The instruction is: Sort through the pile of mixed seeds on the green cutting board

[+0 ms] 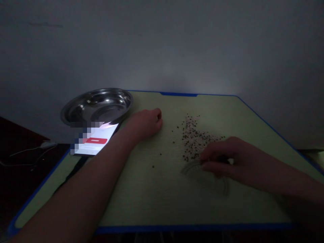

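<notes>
A loose pile of small pale and dark grains (193,138) is spread on the tabletop, with a few dark ones strayed to its left. At the near right edge of that pile is my right hand (225,157), thumb and fingers drawn together in a pinch; anything between the fingertips is too small to make out. My left hand (148,123) rests on the table left of the pile, apart from it, its fingers curled closed and their inside hidden. Under and beside my right hand, a faint protractor-like arc (205,175) shows on the table.
A shiny metal basin (108,113) stands at the far left edge of the pale, blue-rimmed table (141,202). In front of it lies a lit phone (95,141), partly pixelated, close to my left forearm. A grey wall (177,44) rises behind. White cables (48,145) are at lower left.
</notes>
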A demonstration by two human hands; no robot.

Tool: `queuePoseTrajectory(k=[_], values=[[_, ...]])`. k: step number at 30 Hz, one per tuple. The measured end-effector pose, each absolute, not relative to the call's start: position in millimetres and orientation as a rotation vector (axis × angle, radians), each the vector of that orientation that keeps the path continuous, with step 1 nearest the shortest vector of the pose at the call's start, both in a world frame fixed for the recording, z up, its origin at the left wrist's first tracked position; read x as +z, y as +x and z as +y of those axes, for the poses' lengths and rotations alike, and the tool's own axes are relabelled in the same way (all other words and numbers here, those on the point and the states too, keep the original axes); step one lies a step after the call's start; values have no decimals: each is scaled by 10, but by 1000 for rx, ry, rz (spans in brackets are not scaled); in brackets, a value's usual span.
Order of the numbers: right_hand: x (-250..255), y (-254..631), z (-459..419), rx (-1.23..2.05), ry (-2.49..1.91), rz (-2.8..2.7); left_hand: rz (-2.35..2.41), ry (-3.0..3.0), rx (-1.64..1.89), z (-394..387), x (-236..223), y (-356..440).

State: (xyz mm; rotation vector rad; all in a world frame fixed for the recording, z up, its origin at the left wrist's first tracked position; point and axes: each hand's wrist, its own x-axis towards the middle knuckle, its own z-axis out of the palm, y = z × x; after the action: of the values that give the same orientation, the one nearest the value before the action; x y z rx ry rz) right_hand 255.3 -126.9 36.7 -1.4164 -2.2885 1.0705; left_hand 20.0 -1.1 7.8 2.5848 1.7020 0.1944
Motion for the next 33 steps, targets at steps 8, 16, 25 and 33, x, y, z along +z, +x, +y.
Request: queuePoseTrajectory(k=[8, 16, 25, 33], values=[[374, 1674, -1343, 680, -1290, -2478, 1655, 2485, 313, 13, 98, 173], [248, 1786, -1058, 417, -1519, -2372, 1679, 2434, 413, 62, 121, 111], [231, 2622, -886, 294, -1805, -2220, 1632, 2427, 425, 57, 86, 89], [350, 2918, -486, 441, -1707, -2125, 1623, 2427, 369, 56, 91, 72]])
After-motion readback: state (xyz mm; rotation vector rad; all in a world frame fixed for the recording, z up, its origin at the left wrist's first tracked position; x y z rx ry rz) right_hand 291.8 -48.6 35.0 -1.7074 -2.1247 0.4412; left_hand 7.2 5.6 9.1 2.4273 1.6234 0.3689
